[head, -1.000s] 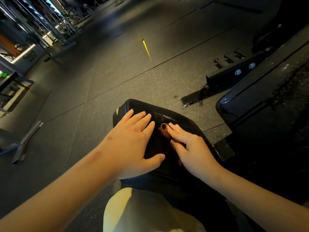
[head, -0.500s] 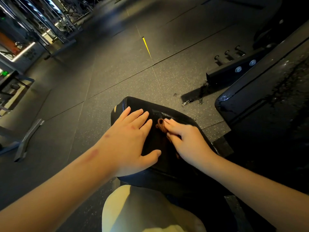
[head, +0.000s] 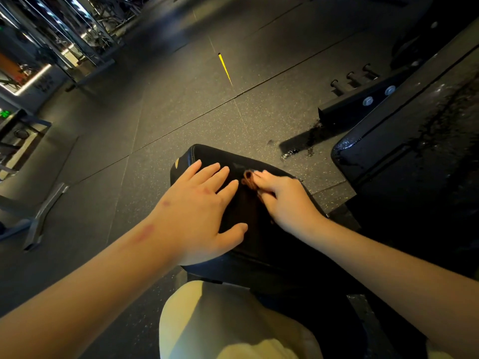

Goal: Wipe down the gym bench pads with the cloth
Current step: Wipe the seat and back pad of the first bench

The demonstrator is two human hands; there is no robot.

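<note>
A small black seat pad (head: 207, 156) sits just in front of me. My left hand (head: 199, 211) lies flat on its left half with the fingers spread. My right hand (head: 282, 203) presses a dark brown cloth (head: 248, 181) onto the pad near its far edge, fingers bent over it; most of the cloth is hidden under the hand. To the right a larger black bench pad (head: 404, 141) slopes upward, its surface shiny with wet streaks.
Speckled rubber floor tiles (head: 181, 99) stretch ahead, with a yellow mark (head: 225, 68) and a wet patch (head: 298, 146). A black frame bar with bolts and pegs (head: 363, 99) lies beyond. Metal racks (head: 51, 35) stand at far left. My light trouser knee (head: 220, 320) is below.
My right hand has slid the cloth a little farther along the seat pad toward its far edge. My left hand keeps its place on the pad.
</note>
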